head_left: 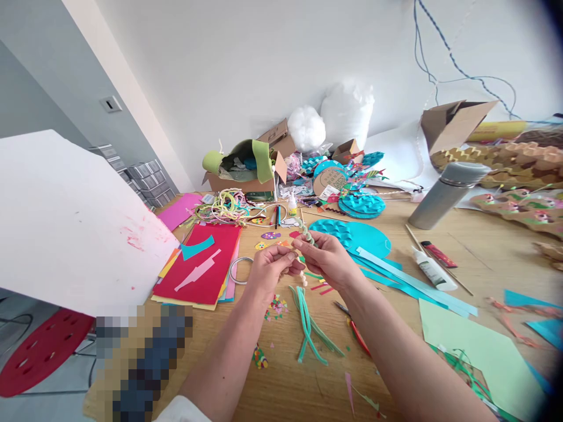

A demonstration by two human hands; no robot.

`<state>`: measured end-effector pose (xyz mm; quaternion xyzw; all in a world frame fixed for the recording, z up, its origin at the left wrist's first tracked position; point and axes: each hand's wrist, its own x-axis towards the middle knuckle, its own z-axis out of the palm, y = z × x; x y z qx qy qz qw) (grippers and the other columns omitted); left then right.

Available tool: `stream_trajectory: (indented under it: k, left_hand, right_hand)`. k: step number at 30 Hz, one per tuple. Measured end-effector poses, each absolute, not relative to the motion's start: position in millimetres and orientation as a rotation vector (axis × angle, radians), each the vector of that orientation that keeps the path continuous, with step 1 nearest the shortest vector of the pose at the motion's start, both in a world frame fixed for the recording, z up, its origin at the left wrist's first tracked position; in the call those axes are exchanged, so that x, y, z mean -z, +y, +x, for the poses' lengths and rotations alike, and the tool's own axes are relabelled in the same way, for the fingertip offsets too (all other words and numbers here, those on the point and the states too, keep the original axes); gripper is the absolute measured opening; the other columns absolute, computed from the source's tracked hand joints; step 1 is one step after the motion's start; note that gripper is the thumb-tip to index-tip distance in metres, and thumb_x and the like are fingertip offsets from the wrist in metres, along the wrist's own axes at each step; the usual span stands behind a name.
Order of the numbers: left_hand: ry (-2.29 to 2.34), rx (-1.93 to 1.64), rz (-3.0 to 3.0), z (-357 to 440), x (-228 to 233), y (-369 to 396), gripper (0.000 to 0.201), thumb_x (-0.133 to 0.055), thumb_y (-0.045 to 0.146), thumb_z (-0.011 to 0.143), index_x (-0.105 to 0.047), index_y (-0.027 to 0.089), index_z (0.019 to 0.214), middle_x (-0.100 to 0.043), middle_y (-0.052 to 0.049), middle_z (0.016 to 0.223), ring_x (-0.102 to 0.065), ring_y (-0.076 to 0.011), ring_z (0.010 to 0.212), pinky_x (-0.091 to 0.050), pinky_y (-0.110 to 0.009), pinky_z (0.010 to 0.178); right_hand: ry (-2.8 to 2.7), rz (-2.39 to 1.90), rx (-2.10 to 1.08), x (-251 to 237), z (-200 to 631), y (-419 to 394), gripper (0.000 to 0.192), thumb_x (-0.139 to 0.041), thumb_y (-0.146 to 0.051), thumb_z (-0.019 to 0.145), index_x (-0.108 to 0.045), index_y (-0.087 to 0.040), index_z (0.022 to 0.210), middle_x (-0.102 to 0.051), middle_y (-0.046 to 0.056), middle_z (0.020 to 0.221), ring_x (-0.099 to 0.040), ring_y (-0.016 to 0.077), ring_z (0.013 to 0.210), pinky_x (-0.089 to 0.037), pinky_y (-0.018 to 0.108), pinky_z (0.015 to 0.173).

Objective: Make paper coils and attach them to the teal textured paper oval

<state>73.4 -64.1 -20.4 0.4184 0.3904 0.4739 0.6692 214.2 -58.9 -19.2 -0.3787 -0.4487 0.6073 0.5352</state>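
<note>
By pale walls [246, 64], hands [275, 261] [329, 256] hold a strand [307, 233] above a cluttered wooden table [299, 392]

No text can be read; the brown disc [328, 181] bears print too small.

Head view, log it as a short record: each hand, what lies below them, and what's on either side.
Right hand: holds a pale green, twisted fuzzy strand
Left hand: close beside the right; grip unclear
Below: mint-green, thin fuzzy strips on the light-brown wooden table
Left side: red rectangular paper sheet, with a pink jagged paper piece on top
Right side: grey cylindrical bottle; nearer, a white plastic bottle lying down
</note>
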Motion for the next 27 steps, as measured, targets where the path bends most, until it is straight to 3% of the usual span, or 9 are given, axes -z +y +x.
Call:
stream_trajectory:
  k: [5, 11, 15, 18, 22, 27]
  left_hand:
    - [0.825, -1.008, 0.806, 70, 20, -63, 0.028, -0.084, 0.031, 0.054, -0.069, 0.013, 0.069, -0.069, -0.003, 0.057, -0.062, -0.0127, 0.050, -0.048, -0.025, 0.055]
    - [0.773, -0.958, 0.687, 70, 21, -63, 0.021, -0.082, 0.023, 0.059, -0.069, 0.013, 0.071, -0.070, -0.004, 0.059, -0.063, -0.0125, 0.050, -0.050, -0.025, 0.057]
    - [0.797, -1.106, 0.589, 71, 20, -59, 0.015, -0.079, 0.019, 0.065, -0.067, 0.014, 0.073, -0.073, -0.005, 0.067, -0.069, -0.0153, 0.063, -0.054, -0.028, 0.068]
    - [0.819, -1.287, 0.522, 70, 21, -55, 0.015, -0.078, 0.017, 0.067, -0.065, 0.015, 0.074, -0.073, -0.005, 0.071, -0.072, -0.0169, 0.074, -0.054, -0.030, 0.076]
    - [0.842, -1.438, 0.515, 68, 25, -51, 0.020, -0.080, 0.019, 0.065, -0.061, 0.016, 0.072, -0.072, -0.003, 0.071, -0.072, -0.0174, 0.081, -0.052, -0.026, 0.075]
    - [0.860, -1.531, 0.551, 66, 26, -51, 0.024, -0.080, 0.023, 0.063, -0.059, 0.017, 0.074, -0.072, -0.002, 0.073, -0.069, -0.0134, 0.072, -0.051, -0.024, 0.070]
  right_hand:
    - [-1.108, -0.827, -1.487, 21, 215, -57, 0.038, -0.082, -0.045, 0.064, -0.062, -0.016, 0.079, -0.049, -0.008, 0.053, -0.027, 0.0018, 0.036, -0.016, 0.019, 0.034]
    - [-1.158, -0.884, -1.279, 32, 212, -54, 0.034, -0.078, -0.047, 0.070, -0.064, -0.016, 0.076, -0.045, -0.007, 0.052, -0.031, 0.0035, 0.039, -0.021, 0.020, 0.036]
    - [-1.209, -0.979, -1.179, 31, 212, -54, 0.040, -0.069, -0.055, 0.076, -0.065, -0.017, 0.089, -0.045, -0.007, 0.055, -0.035, 0.0055, 0.039, -0.025, 0.021, 0.037]
    - [-1.239, -1.056, -1.177, 30, 212, -56, 0.044, -0.072, -0.059, 0.071, -0.063, -0.016, 0.078, -0.038, -0.008, 0.050, -0.032, 0.0055, 0.038, -0.020, 0.021, 0.037]
    - [-1.298, -1.110, -1.166, 29, 204, -59, 0.047, -0.072, -0.061, 0.068, -0.055, -0.018, 0.063, -0.034, -0.008, 0.048, -0.027, 0.0054, 0.040, -0.018, 0.022, 0.039]
    - [-1.444, -1.138, -1.161, 29, 193, -63, 0.046, -0.071, -0.060, 0.070, -0.059, -0.016, 0.063, -0.039, -0.005, 0.051, -0.031, 0.0068, 0.044, -0.019, 0.022, 0.040]
